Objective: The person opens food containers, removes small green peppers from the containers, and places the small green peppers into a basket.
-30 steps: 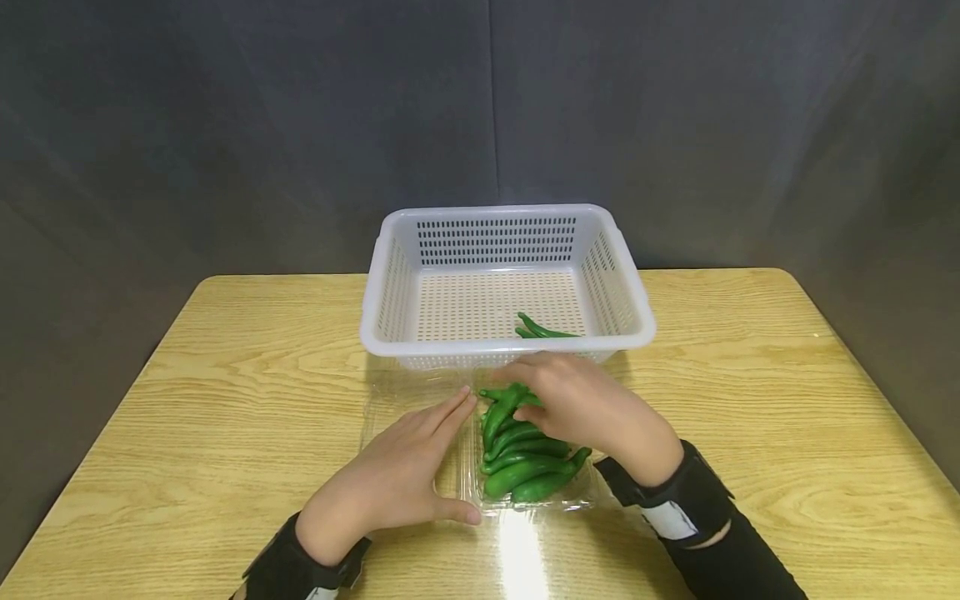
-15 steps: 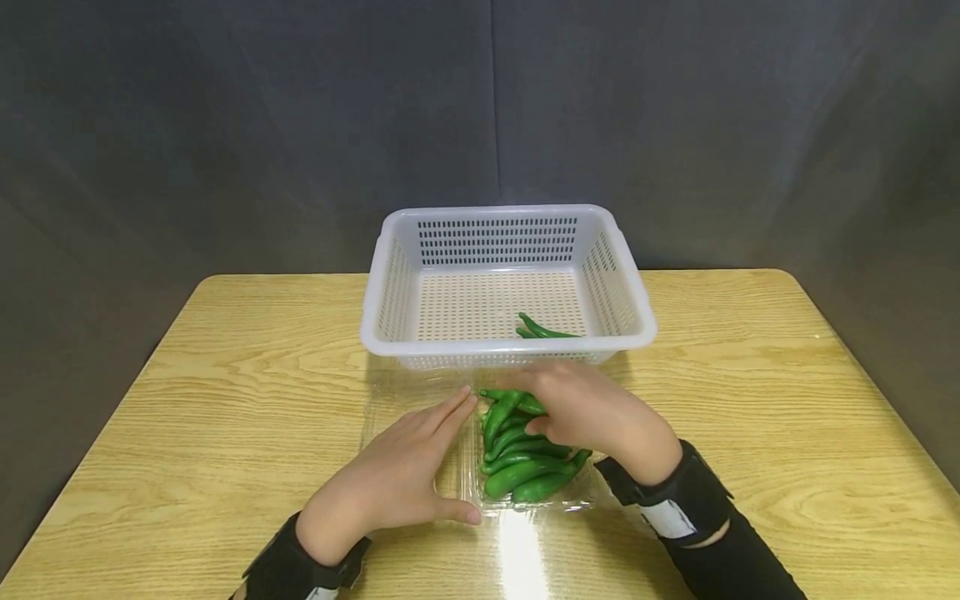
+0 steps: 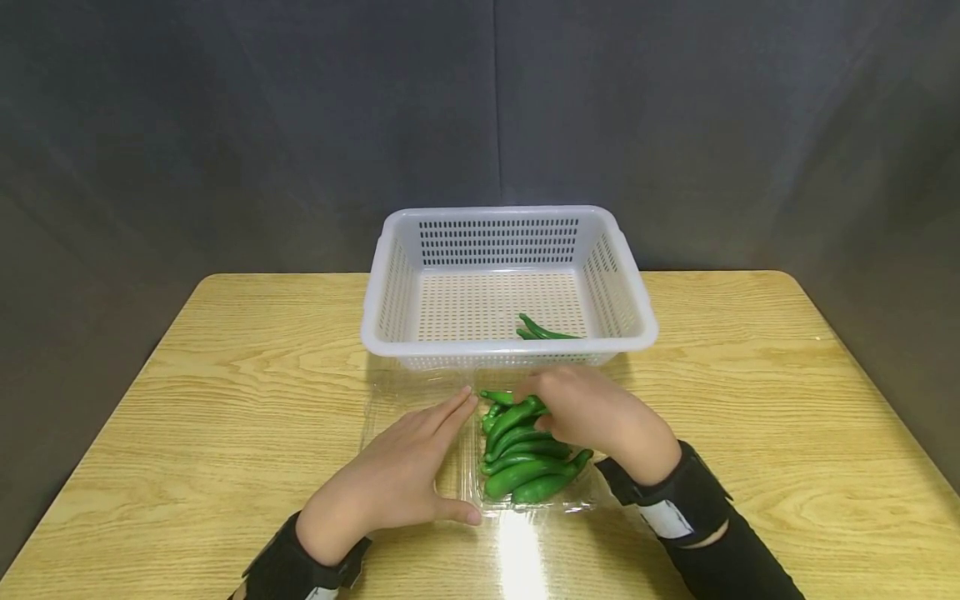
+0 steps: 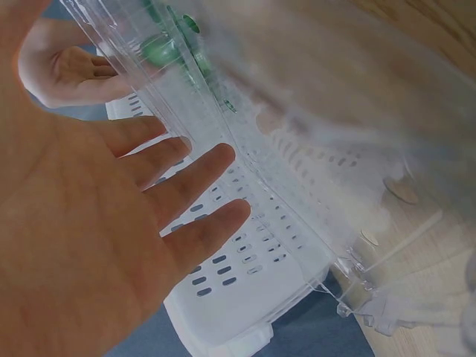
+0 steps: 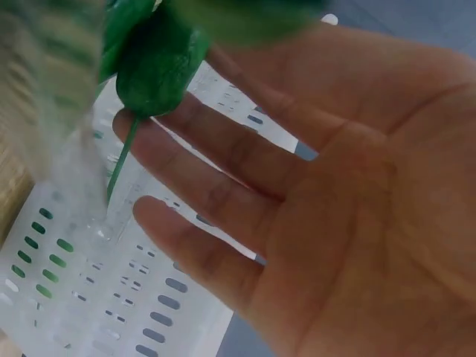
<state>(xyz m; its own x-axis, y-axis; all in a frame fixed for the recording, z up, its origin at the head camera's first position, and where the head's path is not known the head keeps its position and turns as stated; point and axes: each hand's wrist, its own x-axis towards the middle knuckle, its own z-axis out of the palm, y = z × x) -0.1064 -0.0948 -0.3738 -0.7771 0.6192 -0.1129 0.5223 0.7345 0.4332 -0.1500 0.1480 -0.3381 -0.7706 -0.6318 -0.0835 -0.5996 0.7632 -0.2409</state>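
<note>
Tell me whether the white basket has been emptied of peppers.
No, green peppers lie inside the white basket, partly hidden behind its near rim.

Pale yellow wood with fine, wavy tan grain covers the table (image 3: 225, 383), broken by a bright white glare (image 3: 520, 554) toward its near edge, while a plain dark blue-grey backdrop (image 3: 480, 108) rises behind its far edge. Near that far edge the basket (image 3: 510, 347) is milky white and patterned with rows of slots, dark on its far wall and tan across its floor; nearer the front, the colourless, see-through container (image 3: 382, 412) shows wood grain through it beside glossy green peppers (image 3: 517, 479), and both wristbands (image 3: 693, 492) are black with white patches (image 3: 666, 520).
</note>
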